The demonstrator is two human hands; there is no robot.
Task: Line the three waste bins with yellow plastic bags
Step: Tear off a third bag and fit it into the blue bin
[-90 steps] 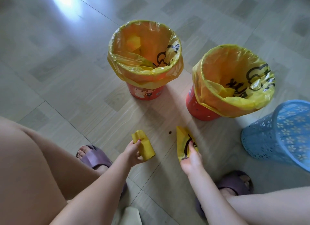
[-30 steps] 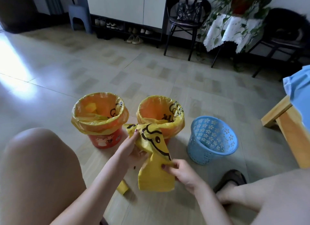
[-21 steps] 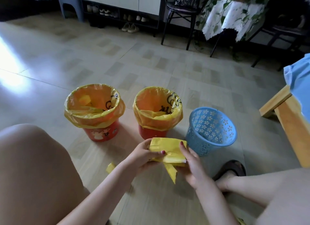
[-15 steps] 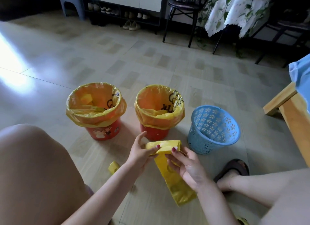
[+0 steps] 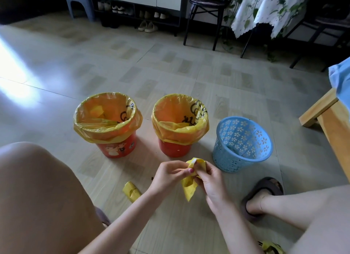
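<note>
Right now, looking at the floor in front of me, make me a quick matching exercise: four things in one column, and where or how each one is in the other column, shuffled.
Things
1. blue basket
2. red bin with cartoon print
3. folded yellow bag
4. small yellow roll

States
A. lying on the floor, untouched
B. lined with a yellow bag, leftmost in the row
C. pinched between left hand and right hand
D. unlined, rightmost in the row

Pairs: 1-D, 2-B, 3-C, 4-A
</note>
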